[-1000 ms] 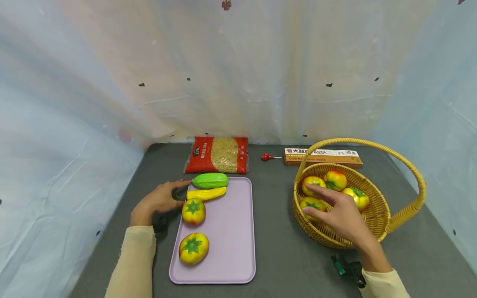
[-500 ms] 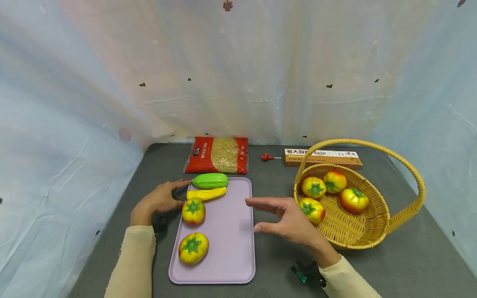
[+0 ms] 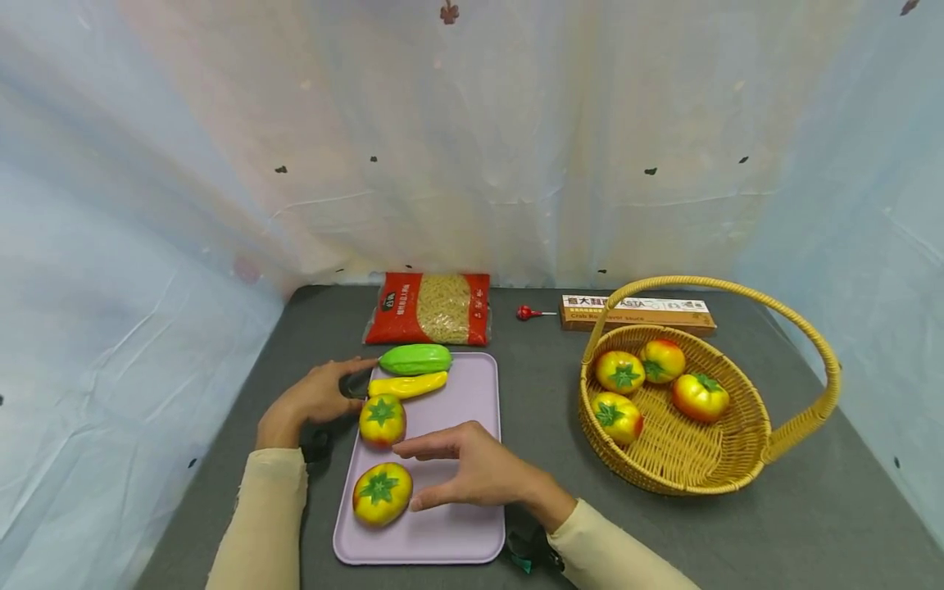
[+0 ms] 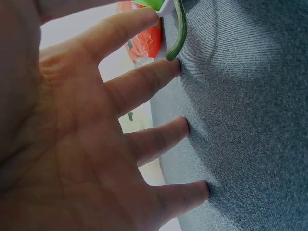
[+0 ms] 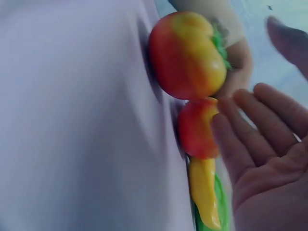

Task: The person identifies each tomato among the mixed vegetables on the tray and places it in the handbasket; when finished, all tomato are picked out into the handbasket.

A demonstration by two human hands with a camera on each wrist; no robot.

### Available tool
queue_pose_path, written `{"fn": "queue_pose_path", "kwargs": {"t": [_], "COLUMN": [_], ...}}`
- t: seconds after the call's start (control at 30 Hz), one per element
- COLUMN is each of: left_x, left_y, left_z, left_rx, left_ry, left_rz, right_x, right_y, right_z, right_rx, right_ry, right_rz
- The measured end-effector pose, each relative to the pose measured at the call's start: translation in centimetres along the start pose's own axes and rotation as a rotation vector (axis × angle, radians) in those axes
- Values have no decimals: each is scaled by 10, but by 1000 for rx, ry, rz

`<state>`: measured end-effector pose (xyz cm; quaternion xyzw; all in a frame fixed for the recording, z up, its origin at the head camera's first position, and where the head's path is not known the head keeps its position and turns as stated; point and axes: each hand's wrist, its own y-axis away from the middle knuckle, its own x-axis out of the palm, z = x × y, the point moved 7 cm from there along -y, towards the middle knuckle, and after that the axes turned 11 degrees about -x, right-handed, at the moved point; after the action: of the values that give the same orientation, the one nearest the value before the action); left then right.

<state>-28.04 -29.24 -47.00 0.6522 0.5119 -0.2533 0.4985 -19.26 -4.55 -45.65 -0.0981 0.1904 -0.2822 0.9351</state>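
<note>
A lilac tray (image 3: 460, 541) carries two yellow-red toy tomatoes, a yellow chili pepper (image 3: 408, 385) and a green ridged vegetable (image 3: 415, 359), all along its left and far side. My right hand (image 3: 479, 471) hovers over the tray, thumb and fingers apart, just right of the front tomato (image 3: 382, 494). In the right wrist view its straight fingers hold nothing and the front tomato (image 5: 187, 55) stands ahead of the other tomato (image 5: 197, 129). At the tray's left edge is my left hand (image 3: 313, 397); in the left wrist view its spread fingertips touch the table, beside the pepper's green stem (image 4: 179, 33).
At right stands a wicker basket (image 3: 678, 442) with a tall arched handle and several toy tomatoes (image 3: 701, 398) inside. A red pasta bag (image 3: 431, 308), a red lollipop (image 3: 525, 312) and a pasta box (image 3: 638, 314) lie along the back, before a hanging white sheet (image 3: 472, 164).
My right hand has moved left from over the basket to the tray, beside the front tomato. One tomato in the basket has shifted its lie. My left hand stays in place.
</note>
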Motion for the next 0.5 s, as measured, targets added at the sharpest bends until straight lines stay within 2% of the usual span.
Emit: {"fn": "queue_pose_path", "kwargs": {"t": [0.27,0.5], "left_x": [-1,0], "left_y": [0,0], "left_z": [-1,-2], "left_rx": [28,34], "left_ry": [1,-3], "left_rz": [-5,-8], "right_x": [17,24], "right_y": [-19,-22], "right_z": [-13,-15], "right_rx": [0,-4], "right_ry": [197,263], "right_rz": [112,164]}}
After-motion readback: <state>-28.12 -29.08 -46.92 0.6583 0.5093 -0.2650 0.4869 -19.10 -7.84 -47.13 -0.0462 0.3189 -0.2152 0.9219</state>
